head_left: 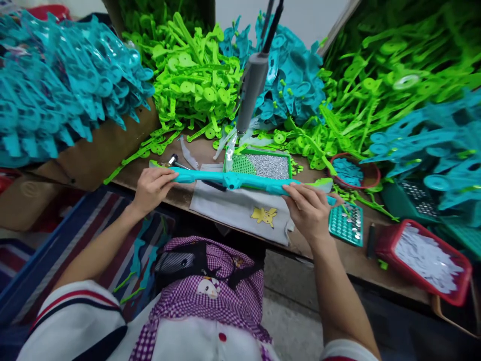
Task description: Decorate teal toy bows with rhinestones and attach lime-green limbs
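Two cartoon prints can be made out: a yellow figure on the grey cloth (225,201) and a white one on the checked apron (180,303). On a carton (26,205) at the far left is a faint round mark, too blurred to read.

One blue bar (203,176) is held by both hands, roughly level, at the front of the counter (300,244). The left hand (155,186) pinches its left end between thumb and fingers; the right hand (310,208) grips it near the right end. The bar's middle crosses in front of one green tray (242,165) part-filled with small metal pieces; whether it touches the cloth cannot be told.

One grey screwdriver (252,87) hangs tip down above the tray. To the right are one red bowl (377,173) of blue bits, one teal tray (340,225) with a few small metal pieces, and one red tub (386,243) of white pieces. Behind and around stand three blue heaps, at left (71,85), middle (296,65) and right (443,145), and two large green heaps, at centre-left (199,75) and right (379,90), too tangled to count piece by piece.
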Available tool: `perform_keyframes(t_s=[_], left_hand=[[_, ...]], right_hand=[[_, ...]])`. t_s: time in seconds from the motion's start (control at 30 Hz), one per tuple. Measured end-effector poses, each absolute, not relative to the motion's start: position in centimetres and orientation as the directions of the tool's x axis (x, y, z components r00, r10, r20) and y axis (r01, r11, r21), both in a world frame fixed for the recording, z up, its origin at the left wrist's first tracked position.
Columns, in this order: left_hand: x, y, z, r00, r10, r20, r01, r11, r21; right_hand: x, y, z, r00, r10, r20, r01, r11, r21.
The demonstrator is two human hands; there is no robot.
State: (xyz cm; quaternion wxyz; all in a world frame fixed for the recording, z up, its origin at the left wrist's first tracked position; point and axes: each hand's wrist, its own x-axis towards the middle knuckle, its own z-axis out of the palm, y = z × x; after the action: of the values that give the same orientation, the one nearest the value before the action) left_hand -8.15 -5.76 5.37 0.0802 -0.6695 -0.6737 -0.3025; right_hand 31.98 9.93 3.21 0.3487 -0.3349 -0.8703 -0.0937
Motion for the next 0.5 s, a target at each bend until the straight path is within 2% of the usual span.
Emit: perform_keyframes(t_s=[0.3,0.37,0.5], left_hand=[[-6.4,-5.1,6.6,-0.171,0.779,0.603,0.958,-0.011,0.286],[-4.2,-4.4,6.6,-0.114,0.782,0.613,0.952,-0.090,0.293],[0.8,-0.7,4.7,0.109,0.785,0.610,0.843,-0.398,0.361]], right_hand=[[31.6,10.0,4.1,-0.544,0.559,0.625,0.650,0.752,-0.107],[31.4,10.0,4.3,-0.553,0.555,0.621,0.647,0.756,-0.100],[31.0,9.8,4.7,-0.548,0.534,0.644,0.655,0.753,-0.068]])
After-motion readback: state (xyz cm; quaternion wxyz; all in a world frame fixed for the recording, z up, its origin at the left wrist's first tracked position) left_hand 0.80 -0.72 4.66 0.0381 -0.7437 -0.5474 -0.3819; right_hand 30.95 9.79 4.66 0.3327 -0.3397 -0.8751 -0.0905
